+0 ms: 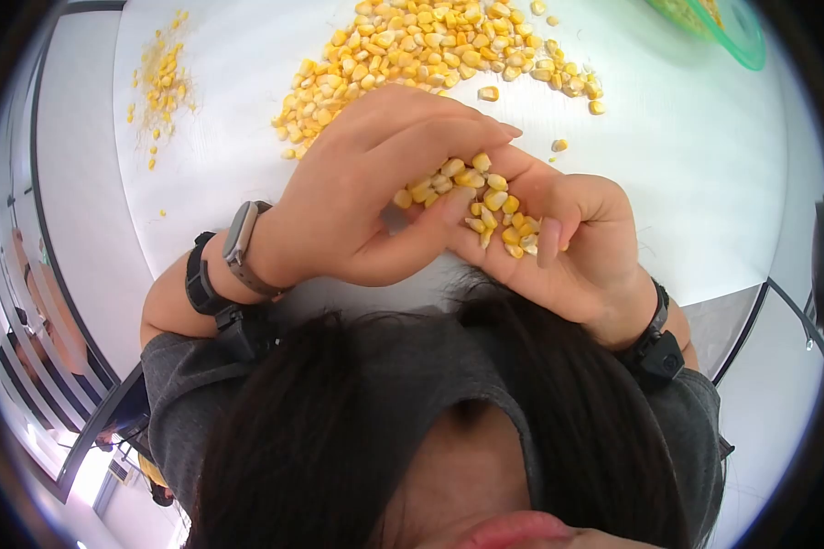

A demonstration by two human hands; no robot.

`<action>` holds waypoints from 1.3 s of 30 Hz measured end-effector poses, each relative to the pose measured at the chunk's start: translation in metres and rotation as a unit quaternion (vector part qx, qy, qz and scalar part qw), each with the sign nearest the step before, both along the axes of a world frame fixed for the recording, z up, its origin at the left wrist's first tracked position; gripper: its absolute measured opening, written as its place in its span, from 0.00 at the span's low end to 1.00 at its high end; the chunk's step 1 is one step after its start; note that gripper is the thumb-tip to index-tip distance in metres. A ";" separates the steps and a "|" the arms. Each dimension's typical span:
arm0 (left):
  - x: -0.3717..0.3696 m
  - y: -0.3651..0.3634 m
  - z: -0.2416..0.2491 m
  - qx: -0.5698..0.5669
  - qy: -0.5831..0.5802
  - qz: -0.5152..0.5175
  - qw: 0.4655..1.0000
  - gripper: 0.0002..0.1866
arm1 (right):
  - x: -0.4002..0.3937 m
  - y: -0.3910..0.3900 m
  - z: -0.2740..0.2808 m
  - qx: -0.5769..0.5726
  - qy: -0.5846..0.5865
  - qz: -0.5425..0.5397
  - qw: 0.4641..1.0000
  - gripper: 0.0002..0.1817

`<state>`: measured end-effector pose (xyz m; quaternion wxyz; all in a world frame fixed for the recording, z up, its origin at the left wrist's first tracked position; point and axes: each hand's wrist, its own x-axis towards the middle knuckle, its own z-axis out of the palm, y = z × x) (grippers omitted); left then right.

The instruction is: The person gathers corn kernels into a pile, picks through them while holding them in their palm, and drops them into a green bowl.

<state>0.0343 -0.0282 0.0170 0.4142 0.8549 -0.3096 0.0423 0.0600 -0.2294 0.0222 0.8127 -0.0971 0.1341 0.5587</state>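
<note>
My left hand (375, 183) is curled, its thumb and fingers closed around several yellow corn kernels (449, 168). Palm up, my right hand (572, 242) cups more corn kernels (511, 220), with its thumb bent in over them. The fingertips of my left hand touch the fingers of my right, and kernels lie across the gap between the two. Both hands are held just above the near side of a large heap of loose corn kernels (403, 46).
A smaller patch of corn bits and silk (163, 82) lies at the left of the white table (220, 174). Stray kernels (559, 145) dot the surface. A green translucent container (737, 37) stands at the far right. People show beyond the slatted partition at left.
</note>
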 end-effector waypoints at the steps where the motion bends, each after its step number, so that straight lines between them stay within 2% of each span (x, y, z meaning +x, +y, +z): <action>1: 0.000 0.000 -0.001 0.000 -0.001 0.000 1.000 0.23 | 0.000 0.001 0.000 0.002 0.001 -0.001 1.000 0.35; 11: -0.002 -0.007 0.000 -0.003 -0.006 0.020 1.000 0.25 | -0.006 0.002 -0.001 -0.005 -0.039 -0.009 0.999 0.33; 19: -0.002 -0.007 0.002 -0.009 0.014 0.022 1.000 0.22 | -0.005 -0.002 0.000 -0.030 -0.015 -0.005 0.999 0.32; 28: 0.000 -0.004 0.000 -0.011 -0.004 0.000 1.000 0.22 | -0.005 -0.002 -0.002 -0.001 0.017 -0.025 1.000 0.25; 30: -0.002 -0.008 0.003 -0.012 -0.003 0.023 1.000 0.22 | -0.006 -0.005 -0.011 0.083 0.024 -0.037 0.996 0.23; 31: -0.002 -0.009 0.002 -0.011 -0.003 0.024 1.000 0.22 | -0.005 -0.004 -0.009 0.084 0.024 -0.036 0.996 0.23; 33: -0.001 -0.010 -0.002 -0.002 -0.021 0.026 0.999 0.22 | -0.005 -0.002 -0.004 0.011 0.016 -0.032 0.999 0.22; 39: -0.001 -0.010 -0.002 -0.014 -0.022 0.029 0.999 0.20 | -0.005 0.000 0.001 -0.045 0.036 -0.027 0.998 0.22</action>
